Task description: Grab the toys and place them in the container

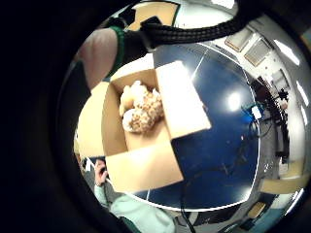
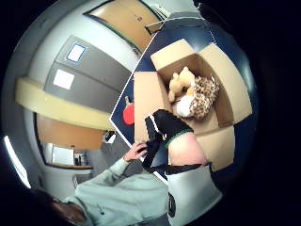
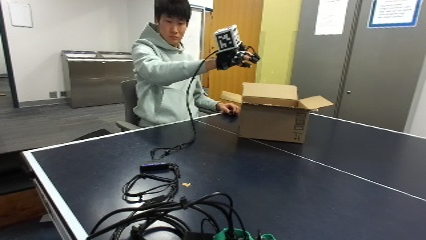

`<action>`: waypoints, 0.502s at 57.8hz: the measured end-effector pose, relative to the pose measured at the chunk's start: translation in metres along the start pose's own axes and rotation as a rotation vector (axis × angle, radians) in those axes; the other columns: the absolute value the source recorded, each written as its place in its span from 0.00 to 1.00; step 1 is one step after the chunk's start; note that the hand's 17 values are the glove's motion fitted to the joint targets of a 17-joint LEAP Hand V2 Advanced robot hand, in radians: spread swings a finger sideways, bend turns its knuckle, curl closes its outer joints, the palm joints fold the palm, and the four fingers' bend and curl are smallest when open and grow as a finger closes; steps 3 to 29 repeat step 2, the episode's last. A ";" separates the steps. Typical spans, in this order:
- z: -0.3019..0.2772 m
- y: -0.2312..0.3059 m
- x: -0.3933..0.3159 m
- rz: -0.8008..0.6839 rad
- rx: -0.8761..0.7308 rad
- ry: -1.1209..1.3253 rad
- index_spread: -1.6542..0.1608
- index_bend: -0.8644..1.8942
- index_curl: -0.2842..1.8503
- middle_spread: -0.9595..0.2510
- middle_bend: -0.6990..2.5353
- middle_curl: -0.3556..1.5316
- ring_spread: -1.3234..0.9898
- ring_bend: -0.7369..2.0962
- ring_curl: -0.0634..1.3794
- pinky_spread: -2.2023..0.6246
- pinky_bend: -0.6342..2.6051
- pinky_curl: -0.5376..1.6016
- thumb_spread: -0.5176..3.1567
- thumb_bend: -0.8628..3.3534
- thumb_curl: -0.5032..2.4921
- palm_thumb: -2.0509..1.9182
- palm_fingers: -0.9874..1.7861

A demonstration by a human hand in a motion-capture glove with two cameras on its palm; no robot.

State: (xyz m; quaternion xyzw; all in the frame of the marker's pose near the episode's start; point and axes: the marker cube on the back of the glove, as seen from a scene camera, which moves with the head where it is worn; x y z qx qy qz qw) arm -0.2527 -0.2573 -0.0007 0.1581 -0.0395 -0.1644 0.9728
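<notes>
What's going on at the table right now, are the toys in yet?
A person at the blue table holds the gloved right hand raised above an open cardboard box, holding nothing that shows. Inside the box lie two plush toys: a yellow one and a spotted one, touching. The bare left hand rests on the table beside the box. No toy shows outside the box.

no readable text or labels anywhere
</notes>
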 end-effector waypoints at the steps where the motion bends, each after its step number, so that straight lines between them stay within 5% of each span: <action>1: 0.001 0.004 0.002 -0.002 0.004 0.003 0.81 0.40 0.27 0.74 0.30 0.47 0.54 0.46 0.23 0.78 0.51 0.42 0.48 0.20 0.30 0.56 0.35; 29: 0.001 0.006 0.003 -0.004 0.006 0.005 0.81 0.40 0.28 0.74 0.30 0.47 0.54 0.46 0.23 0.78 0.50 0.41 0.48 0.20 0.30 0.56 0.36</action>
